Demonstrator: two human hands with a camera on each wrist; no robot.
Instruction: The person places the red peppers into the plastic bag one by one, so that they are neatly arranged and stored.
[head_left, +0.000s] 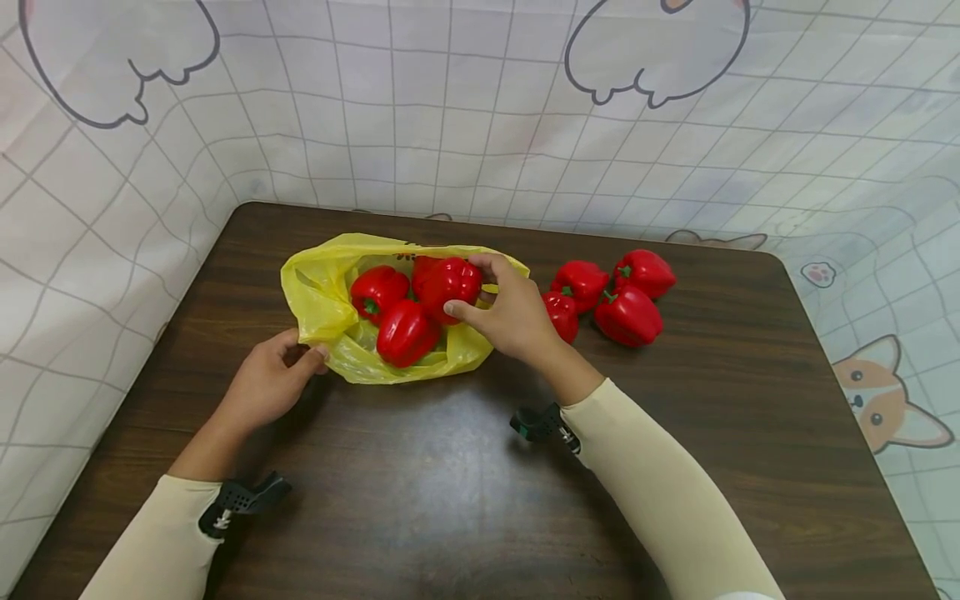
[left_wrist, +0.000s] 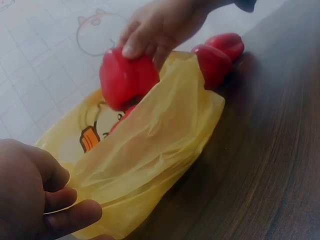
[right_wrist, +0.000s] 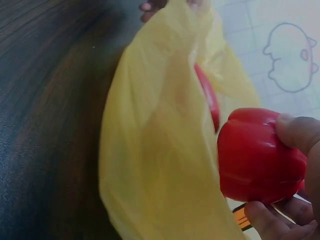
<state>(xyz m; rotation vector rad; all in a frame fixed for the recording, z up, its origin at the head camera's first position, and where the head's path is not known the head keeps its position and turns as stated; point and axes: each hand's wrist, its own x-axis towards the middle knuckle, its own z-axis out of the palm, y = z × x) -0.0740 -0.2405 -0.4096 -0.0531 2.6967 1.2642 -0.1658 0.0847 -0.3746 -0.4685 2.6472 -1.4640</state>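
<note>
A yellow plastic bag point(head_left: 318, 292) lies on its side with its mouth spread, and red bell peppers point(head_left: 407, 333) show inside it. My left hand point(head_left: 270, 379) pinches the bag's near left edge between thumb and fingers. In my right hand point(head_left: 517, 312) is another red bell pepper point(head_left: 452, 287), gripped from the right at the bag's mouth. The right wrist view shows this held pepper point(right_wrist: 260, 155) beside the bag's near wall point(right_wrist: 155, 145), with the thumb on top and fingers beneath. Part of one pepper in the bag is hidden behind the held one.
Several more red bell peppers point(head_left: 628, 317) lie in a cluster on the dark wooden table point(head_left: 420, 483), right of the bag. A white grid-patterned cloth point(head_left: 465, 125) with cartoon animals hangs behind the table and along its sides.
</note>
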